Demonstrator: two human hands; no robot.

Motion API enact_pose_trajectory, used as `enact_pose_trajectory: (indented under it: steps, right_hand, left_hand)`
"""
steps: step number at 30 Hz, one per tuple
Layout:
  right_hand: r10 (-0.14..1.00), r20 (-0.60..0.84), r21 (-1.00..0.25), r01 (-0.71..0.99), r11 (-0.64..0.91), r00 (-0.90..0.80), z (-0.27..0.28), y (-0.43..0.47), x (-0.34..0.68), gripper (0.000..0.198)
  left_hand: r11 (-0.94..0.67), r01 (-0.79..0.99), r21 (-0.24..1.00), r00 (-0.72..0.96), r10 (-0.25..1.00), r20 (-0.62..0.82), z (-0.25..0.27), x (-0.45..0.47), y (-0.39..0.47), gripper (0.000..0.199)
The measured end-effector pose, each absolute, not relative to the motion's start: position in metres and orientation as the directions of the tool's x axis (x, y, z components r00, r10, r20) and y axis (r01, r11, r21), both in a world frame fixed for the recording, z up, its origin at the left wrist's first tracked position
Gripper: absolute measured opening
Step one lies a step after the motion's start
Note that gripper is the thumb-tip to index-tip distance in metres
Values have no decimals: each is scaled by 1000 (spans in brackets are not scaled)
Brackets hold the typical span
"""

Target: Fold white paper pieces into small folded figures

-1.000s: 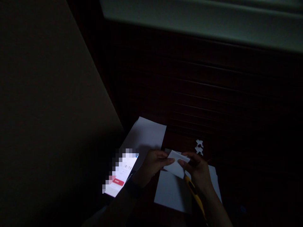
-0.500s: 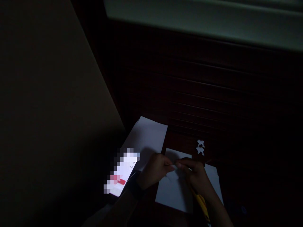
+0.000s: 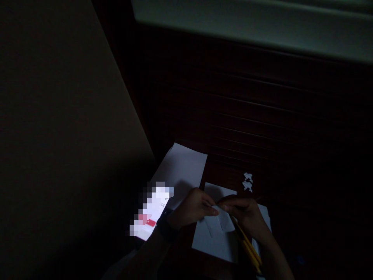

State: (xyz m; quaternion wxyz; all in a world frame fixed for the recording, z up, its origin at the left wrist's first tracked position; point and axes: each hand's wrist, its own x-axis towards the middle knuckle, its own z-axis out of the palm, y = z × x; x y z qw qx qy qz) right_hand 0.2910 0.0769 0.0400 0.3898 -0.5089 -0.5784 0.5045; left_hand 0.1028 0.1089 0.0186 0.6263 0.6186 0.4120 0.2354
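Observation:
My left hand [image 3: 198, 206], with a dark band [image 3: 168, 228] at the wrist, pinches a small piece of white paper [image 3: 225, 220] between thumb and fingers. Across from it, my right hand [image 3: 244, 216] grips the same piece at its upper edge. A long yellow tool [image 3: 249, 249] slants down from beneath my right palm; its kind is too dark to make out, and I cannot tell if the hand holds it. Below both hands lies a white sheet of paper [image 3: 211, 245], with thin dark marks or slits near its middle.
A larger white sheet [image 3: 186, 167] lies at the back left, beside a lit screen [image 3: 151, 214] that is partly blurred. Small cut paper shapes [image 3: 247, 182] rest at the back right. More white paper [image 3: 264, 214] shows behind my right wrist. A panelled dark surface [image 3: 247, 105] rises behind.
The piece of paper between my hands has turned and now shows a broad face. My right hand has shifted slightly down and right, and the yellow tool shows more widely beneath it.

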Motion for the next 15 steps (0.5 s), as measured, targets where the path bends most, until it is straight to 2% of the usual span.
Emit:
enact_pose_trajectory:
  steps: [4, 8, 15]
  right_hand:
    - [995, -56, -985, 167, -41, -86, 33, 78, 294, 12]
    - [996, -91, -980, 176, -87, -13, 31, 77, 294, 13]
    - [992, -124, -977, 176, -121, -2, 31, 76, 293, 18]
  left_hand:
    - [189, 108, 976, 552, 805, -217, 28, 102, 110, 28]
    - [196, 73, 978, 524, 827, -205, 33, 101, 111, 29]
    - [183, 65, 981, 509, 839, -190, 33, 101, 111, 27]
